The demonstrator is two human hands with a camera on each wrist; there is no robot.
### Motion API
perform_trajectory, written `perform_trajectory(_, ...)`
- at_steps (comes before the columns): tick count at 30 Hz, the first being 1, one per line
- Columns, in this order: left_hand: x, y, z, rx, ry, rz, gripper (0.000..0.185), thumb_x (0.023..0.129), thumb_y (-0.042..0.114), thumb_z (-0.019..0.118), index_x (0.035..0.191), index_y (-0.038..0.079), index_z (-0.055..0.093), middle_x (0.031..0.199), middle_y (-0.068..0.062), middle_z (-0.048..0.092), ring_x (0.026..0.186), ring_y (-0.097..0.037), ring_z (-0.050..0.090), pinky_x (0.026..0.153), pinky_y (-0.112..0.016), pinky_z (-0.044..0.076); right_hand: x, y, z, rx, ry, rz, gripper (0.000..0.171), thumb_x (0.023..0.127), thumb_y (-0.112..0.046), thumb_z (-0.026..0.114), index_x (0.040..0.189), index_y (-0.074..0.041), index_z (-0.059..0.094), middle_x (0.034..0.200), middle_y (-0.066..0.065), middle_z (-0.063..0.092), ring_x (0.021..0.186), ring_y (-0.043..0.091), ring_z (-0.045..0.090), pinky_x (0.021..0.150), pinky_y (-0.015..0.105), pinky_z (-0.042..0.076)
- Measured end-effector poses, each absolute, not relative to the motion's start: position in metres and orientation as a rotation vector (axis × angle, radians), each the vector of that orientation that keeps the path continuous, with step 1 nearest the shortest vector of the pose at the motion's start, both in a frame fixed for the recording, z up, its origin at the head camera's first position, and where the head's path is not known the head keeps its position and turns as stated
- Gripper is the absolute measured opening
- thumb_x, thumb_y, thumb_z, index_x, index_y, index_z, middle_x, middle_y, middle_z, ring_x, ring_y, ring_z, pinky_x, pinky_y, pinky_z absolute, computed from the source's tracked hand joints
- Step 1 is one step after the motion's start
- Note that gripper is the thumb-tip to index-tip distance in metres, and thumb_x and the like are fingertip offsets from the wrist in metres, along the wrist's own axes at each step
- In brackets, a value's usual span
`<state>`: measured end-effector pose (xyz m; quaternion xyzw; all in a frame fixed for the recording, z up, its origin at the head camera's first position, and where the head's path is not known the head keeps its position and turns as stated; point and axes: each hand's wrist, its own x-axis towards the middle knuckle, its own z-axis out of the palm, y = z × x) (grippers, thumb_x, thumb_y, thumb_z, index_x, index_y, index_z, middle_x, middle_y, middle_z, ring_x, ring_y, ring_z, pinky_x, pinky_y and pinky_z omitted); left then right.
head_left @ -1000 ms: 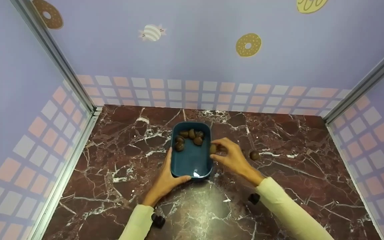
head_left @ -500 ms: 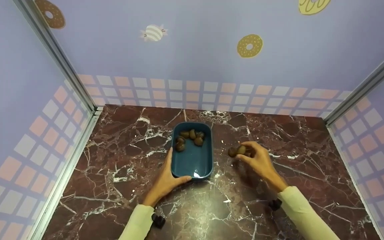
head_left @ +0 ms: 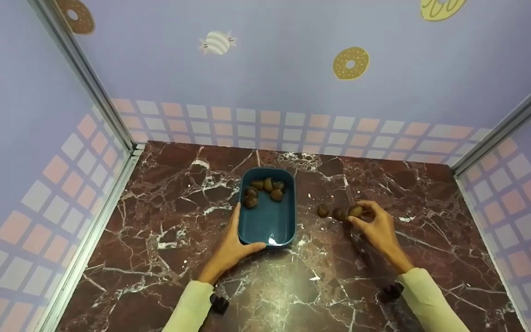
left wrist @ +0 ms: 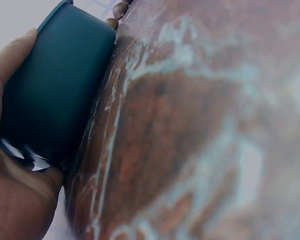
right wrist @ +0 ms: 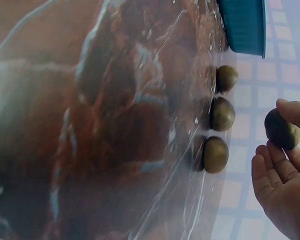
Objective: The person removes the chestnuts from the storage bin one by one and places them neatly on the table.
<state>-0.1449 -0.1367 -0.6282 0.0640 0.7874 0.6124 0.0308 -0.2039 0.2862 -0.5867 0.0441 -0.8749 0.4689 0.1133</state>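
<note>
A dark teal rectangular box (head_left: 268, 223) stands on the marbled table, with several brown chestnuts (head_left: 250, 201) along its far and left inner sides. My left hand (head_left: 228, 251) grips the box at its near left corner, thumb along the near wall and fingers against the left wall. To the right of the box, my right hand (head_left: 378, 230) pinches a chestnut (right wrist: 282, 131) between thumb and fingertips, raised off the table in the right wrist view. Three more chestnuts (right wrist: 222, 114) lie in a row beneath it; the head view shows only two of them plainly.
The dark red marbled tabletop (head_left: 164, 272) has white veins. A lilac wall (head_left: 274, 69) with pink and white squares closes the back, and similar panels flank both sides. Metal rails (head_left: 85, 78) run up the corners.
My right hand has moved from the box's right rim rightward to the row of chestnuts, uncovering two on the table. The left hand and the box stay in place.
</note>
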Motion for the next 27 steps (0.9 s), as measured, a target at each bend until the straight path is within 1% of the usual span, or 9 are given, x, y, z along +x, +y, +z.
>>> perform_trajectory(3,-0.145,-0.136,-0.628,0.204,2.448,1.880,0.140,0.081,0.038,0.101,0.179,0.018,0.004,0.184,-0.017,0.005,0.169,-0.041,0.009,0.131,-0.066,0.017,-0.203,0.293,-0.590,0.104,-2.580,1.364,0.046,0.088,0.000,0.093,0.128,0.007,0.072,0.116,0.024,0.077,0.108,0.042,0.075,0.093,0.045,0.061)
perform_trajectory(7,-0.146,-0.136,-0.628,0.211,2.454,1.881,0.139,0.082,0.039,0.101,0.179,0.016,0.004,0.185,-0.016,0.005,0.168,-0.040,0.010,0.132,-0.064,0.016,-0.200,0.303,-0.594,0.063,-2.597,1.364,0.045,0.091,-0.002,0.091,0.130,0.007,0.071,0.120,0.026,0.076,0.111,0.043,0.074,0.088,0.029,0.060)
perform_trajectory(10,-0.146,-0.136,-0.629,0.213,2.459,1.882,0.140,0.081,0.038,0.101,0.179,0.015,0.005,0.185,-0.015,0.005,0.168,-0.038,0.011,0.132,-0.063,0.016,-0.198,0.310,-0.598,0.037,-2.606,1.371,0.047,0.091,0.000,0.089,0.133,0.008,0.069,0.124,0.027,0.074,0.114,0.043,0.073,0.088,0.019,0.056)
perform_trajectory(13,-0.146,-0.136,-0.629,0.215,2.467,1.882,0.139,0.081,0.037,0.101,0.179,0.015,0.006,0.185,-0.015,0.005,0.168,-0.039,0.011,0.132,-0.063,0.016,-0.198,0.317,-0.602,0.039,-2.606,1.385,0.050,0.091,0.003,0.088,0.137,0.009,0.068,0.126,0.027,0.074,0.114,0.043,0.073,0.087,0.012,0.053)
perform_trajectory(17,-0.146,-0.136,-0.630,0.205,2.472,1.881,0.138,0.080,0.034,0.102,0.179,0.016,0.008,0.185,-0.015,0.007,0.168,-0.039,0.012,0.132,-0.063,0.016,-0.198,0.324,-0.607,0.074,-2.602,1.392,0.048,0.090,0.006,0.087,0.135,0.010,0.070,0.123,0.027,0.074,0.112,0.045,0.074,0.087,0.010,0.053)
perform_trajectory(22,-0.145,-0.136,-0.630,0.198,2.480,1.886,0.138,0.079,0.032,0.103,0.179,0.017,0.010,0.184,-0.015,0.009,0.168,-0.039,0.014,0.132,-0.063,0.016,-0.199,0.329,-0.611,0.067,-2.614,1.360,0.045,0.090,0.005,0.088,0.131,0.010,0.072,0.121,0.028,0.075,0.111,0.046,0.074,0.087,0.010,0.052)
perform_trajectory(27,-0.144,-0.136,-0.628,0.196,2.464,1.885,0.137,0.081,0.033,0.102,0.180,0.020,0.008,0.185,-0.013,0.007,0.169,-0.038,0.011,0.132,-0.064,0.016,-0.201,0.332,-0.612,0.033,-2.690,1.290,0.045,0.091,0.000,0.090,0.132,0.008,0.072,0.118,0.027,0.077,0.110,0.044,0.074,0.088,0.014,0.049)
